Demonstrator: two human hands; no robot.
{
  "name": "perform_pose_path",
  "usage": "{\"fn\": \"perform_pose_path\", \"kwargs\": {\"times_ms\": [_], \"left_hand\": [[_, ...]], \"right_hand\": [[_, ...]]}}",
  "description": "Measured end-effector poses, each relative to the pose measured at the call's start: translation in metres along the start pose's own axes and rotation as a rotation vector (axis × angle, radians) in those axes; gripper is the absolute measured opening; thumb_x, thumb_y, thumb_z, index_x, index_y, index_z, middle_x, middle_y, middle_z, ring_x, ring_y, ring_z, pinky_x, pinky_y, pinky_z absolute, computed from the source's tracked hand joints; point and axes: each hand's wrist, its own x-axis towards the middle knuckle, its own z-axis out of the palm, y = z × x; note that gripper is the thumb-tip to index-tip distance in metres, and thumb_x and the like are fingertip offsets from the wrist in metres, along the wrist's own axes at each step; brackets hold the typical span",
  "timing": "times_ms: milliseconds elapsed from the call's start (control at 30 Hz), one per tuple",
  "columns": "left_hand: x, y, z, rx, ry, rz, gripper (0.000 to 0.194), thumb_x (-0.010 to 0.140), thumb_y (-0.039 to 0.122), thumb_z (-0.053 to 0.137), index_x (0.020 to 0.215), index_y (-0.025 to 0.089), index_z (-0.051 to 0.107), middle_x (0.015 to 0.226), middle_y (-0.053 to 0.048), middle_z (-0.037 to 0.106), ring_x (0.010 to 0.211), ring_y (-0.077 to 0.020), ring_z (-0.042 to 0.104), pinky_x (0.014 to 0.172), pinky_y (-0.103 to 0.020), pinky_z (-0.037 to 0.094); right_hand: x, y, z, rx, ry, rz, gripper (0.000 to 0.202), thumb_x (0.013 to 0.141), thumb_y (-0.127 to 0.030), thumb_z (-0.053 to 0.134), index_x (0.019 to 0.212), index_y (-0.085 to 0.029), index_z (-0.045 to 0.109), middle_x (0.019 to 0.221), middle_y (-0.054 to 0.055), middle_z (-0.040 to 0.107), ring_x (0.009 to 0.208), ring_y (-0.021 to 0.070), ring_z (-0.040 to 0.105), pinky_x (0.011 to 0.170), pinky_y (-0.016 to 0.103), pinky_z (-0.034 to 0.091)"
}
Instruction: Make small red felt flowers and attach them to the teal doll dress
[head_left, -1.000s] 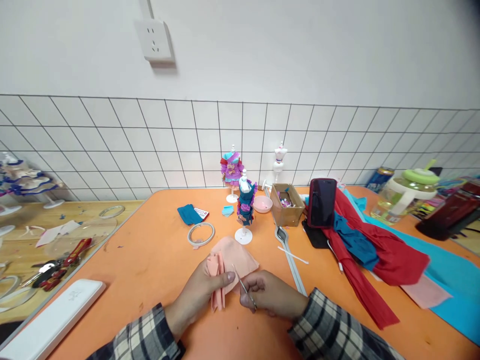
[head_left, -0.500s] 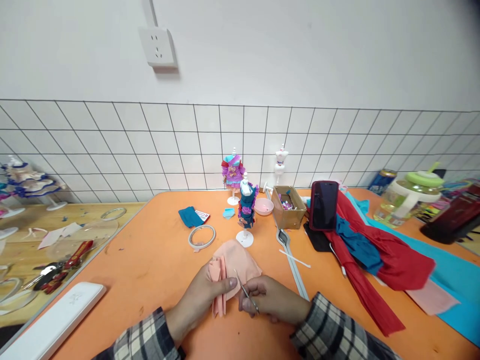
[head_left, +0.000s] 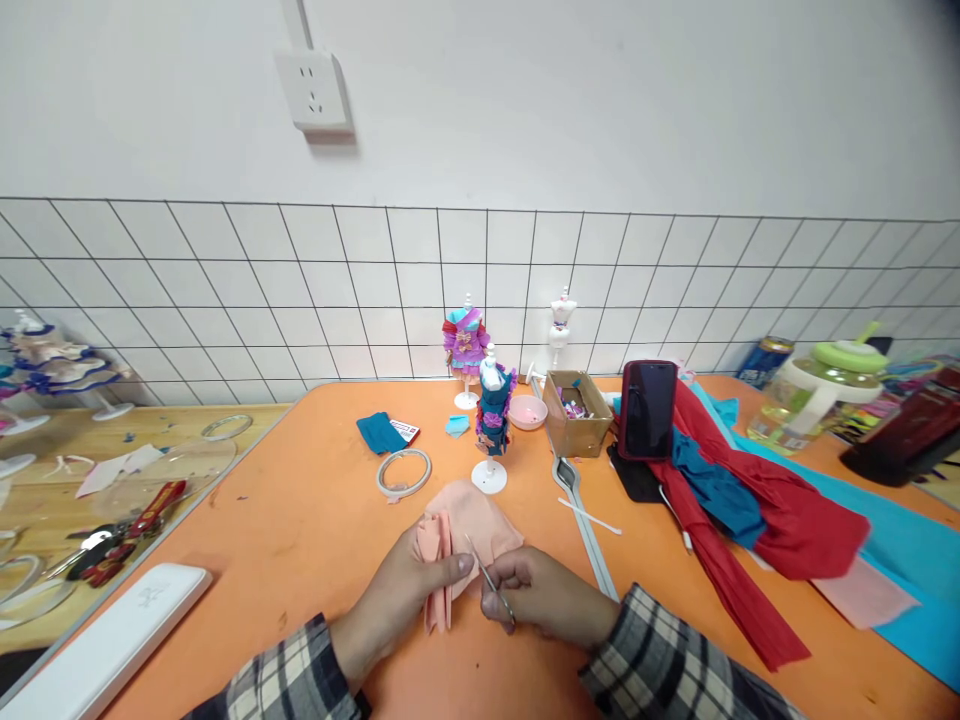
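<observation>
A piece of peach fabric, partly folded, is pinched in my left hand, thumb on top. My right hand is closed on small metal scissors, their tips lying over the fabric and pointing up and left. Whether the blades are parted I cannot tell. Just beyond the fabric stands a small dress form in a teal and purple dress on a white round base. A roll of narrow tape lies beyond my left hand.
Behind are a second dressed form, a bare white form, a pink bowl and a cardboard box. A phone and red fabric lie right. A white oblong case is at the left edge.
My right hand and the scissors have shifted very slightly, the scissor tips a touch to the upper left. My left hand and the fabric stay in place.
</observation>
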Motion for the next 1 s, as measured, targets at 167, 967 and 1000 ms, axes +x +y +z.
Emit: {"fn": "perform_pose_path", "kwargs": {"times_ms": [167,967,1000], "left_hand": [[0.000,-0.003,-0.003,0.009,-0.046,-0.001,0.028,0.077,0.038,0.074,0.075,0.010,0.070,0.072,-0.012,0.072,0.069,-0.0226,0.067,0.071,-0.034,0.051],[-0.002,-0.002,-0.005,-0.061,0.229,-0.012,0.022,0.070,0.029,0.081,0.074,0.014,0.066,0.064,-0.001,0.064,0.059,-0.0124,0.055,0.059,-0.023,0.044],[-0.001,-0.003,-0.006,-0.070,0.211,-0.015,0.023,0.070,0.030,0.080,0.078,0.013,0.066,0.068,-0.003,0.066,0.063,-0.0142,0.058,0.062,-0.025,0.046]], "right_hand": [[0.000,-0.003,0.002,0.034,-0.005,0.014,0.024,0.074,-0.037,0.065,0.079,-0.014,0.058,0.063,-0.005,0.052,0.046,0.0037,0.036,0.039,0.016,0.023],[0.007,0.010,0.003,0.059,0.010,-0.113,0.024,0.072,-0.036,0.070,0.073,-0.012,0.063,0.058,-0.003,0.054,0.054,0.0073,0.047,0.055,0.020,0.036],[0.007,0.010,0.003,0.069,0.006,-0.116,0.026,0.072,-0.037,0.070,0.075,-0.012,0.063,0.060,-0.003,0.054,0.055,0.0075,0.048,0.055,0.020,0.037]]}}
